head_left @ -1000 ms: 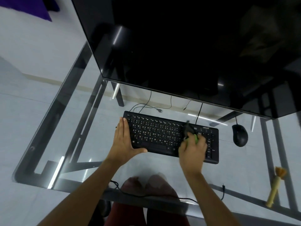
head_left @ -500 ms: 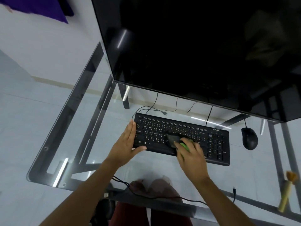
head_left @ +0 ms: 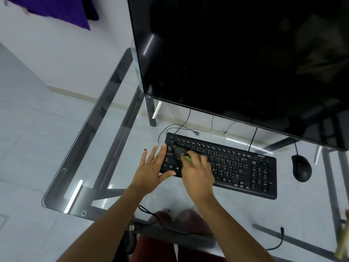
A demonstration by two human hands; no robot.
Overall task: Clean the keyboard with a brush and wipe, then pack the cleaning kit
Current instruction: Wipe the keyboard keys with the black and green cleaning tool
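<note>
Head view is showing the right hand (head_left: 197, 172) gripping a green-handled brush (head_left: 181, 153) over the keyboard (head_left: 245, 167) left end on the glass desk (head_left: 105, 118), left hand (head_left: 151, 169) bracing flat; brush looks light, stiff-handled, best gripped mid-handle.

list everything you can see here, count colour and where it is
keyboard: 1, black, on the glass desk, in front of the monitor
brush: 1, dark bristles, green handle, over the keyboard's left end
monitor: 1, black, screen dark, at the back of the desk
mouse: 1, black, right of the keyboard
glass desk: 1, clear top, dark frame
cables: several, black, behind the keyboard and at the near edge
left hand: 1, fingers straight, on the keyboard's left edge
right hand: 1, holds the brush
</note>
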